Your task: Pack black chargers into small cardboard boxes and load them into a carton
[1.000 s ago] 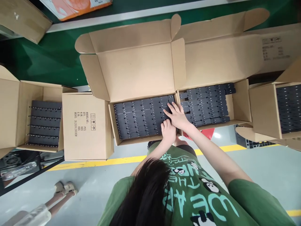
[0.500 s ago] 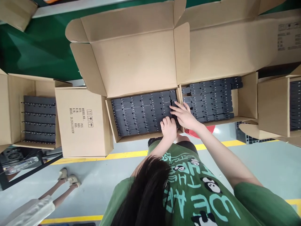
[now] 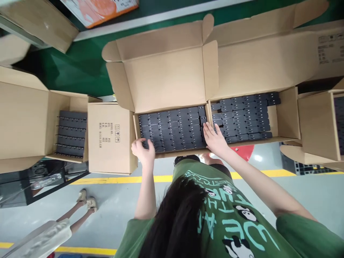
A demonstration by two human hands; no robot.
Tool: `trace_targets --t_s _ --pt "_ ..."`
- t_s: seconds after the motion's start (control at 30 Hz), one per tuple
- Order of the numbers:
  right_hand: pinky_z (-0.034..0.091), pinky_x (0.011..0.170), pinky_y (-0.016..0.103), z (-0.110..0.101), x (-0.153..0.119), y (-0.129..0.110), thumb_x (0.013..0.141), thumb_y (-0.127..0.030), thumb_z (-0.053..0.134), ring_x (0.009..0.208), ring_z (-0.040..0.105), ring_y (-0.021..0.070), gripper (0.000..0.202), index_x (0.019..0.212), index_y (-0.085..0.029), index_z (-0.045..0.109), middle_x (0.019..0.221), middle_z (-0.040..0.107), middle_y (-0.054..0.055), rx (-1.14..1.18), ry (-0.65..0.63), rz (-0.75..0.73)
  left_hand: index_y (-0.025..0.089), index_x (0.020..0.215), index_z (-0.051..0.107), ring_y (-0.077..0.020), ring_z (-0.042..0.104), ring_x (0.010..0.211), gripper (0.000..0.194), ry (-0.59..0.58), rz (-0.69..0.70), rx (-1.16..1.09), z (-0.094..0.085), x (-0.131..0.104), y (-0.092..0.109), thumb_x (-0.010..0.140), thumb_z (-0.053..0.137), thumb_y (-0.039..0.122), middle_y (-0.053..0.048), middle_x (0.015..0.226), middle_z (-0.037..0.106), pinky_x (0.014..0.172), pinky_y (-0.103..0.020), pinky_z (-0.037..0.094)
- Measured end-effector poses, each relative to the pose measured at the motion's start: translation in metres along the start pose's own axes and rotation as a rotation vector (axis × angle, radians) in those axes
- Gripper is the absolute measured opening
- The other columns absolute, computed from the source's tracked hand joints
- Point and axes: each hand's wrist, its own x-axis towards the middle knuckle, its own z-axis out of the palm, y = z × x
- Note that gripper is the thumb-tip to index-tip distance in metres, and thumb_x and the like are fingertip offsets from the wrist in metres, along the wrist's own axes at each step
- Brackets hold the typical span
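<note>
An open cardboard box [image 3: 174,156] in the middle holds rows of flat black pieces [image 3: 169,130] with small shiny pins or marks along them. My left hand [image 3: 144,151] is at the box's near left corner, its fingers bent over the left wall and the thumb apart from them; whether it touches the pieces I cannot tell. Along the right end of the rows, my right hand [image 3: 215,140] lies with fingers stretched out, beside the box's right wall. A narrow column of black pieces [image 3: 201,111] runs along that right end, partly covered by my fingers.
To the right stands another open box [image 3: 287,116] of black pieces. A closed carton [image 3: 107,143] adjoins on the left, and beyond it is an open box [image 3: 75,96] with more pieces. A red stool [image 3: 243,152] sits below. Another person's legs [image 3: 77,216] show at lower left.
My left hand has moved from the box's right end to its near left corner, and its thumb has spread. My right hand stays at the right end. The view has shifted.
</note>
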Motion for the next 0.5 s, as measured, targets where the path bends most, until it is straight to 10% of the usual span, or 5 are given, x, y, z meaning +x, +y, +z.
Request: trace_targets --t_s 0.2,0.3,0.5 --pt "0.036 0.114 0.061 -0.067 0.062 0.078 0.089 -0.050 0.059 0.142 0.041 0.0361 0.072 0.147 -0.012 0.041 0.151 0.044 0.022 0.424 0.535 0.453 0.017 0.135 0.040 -0.0198 0.054 0.127 0.049 -0.036 -0.173 -0.370 0.002 0.164 -0.014 0.090 0.058 0.026 -0.016 0.143 0.048 0.106 -0.031 0.044" --pt "0.054 0.096 0.052 -0.101 0.120 0.117 0.089 -0.045 0.060 0.109 0.067 0.0288 0.065 0.141 -0.009 0.046 0.125 0.064 0.021 0.825 0.514 0.653 0.011 0.134 0.042 -0.0181 0.065 0.105 0.047 -0.231 -0.167 -0.334 0.013 0.223 0.008 0.093 0.056 0.031 -0.014 0.122 0.064 0.094 -0.029 0.050" --pt "0.058 0.081 0.042 -0.123 0.168 0.093 0.087 -0.025 0.056 0.071 0.068 0.0201 0.017 0.092 -0.012 0.067 0.083 0.070 0.012 0.864 0.424 0.726 0.015 0.083 0.062 -0.0258 0.066 0.091 0.006 -0.289 0.012 -0.081 -0.001 0.226 0.026 0.084 0.057 0.017 -0.009 0.081 0.068 0.089 -0.034 0.048"
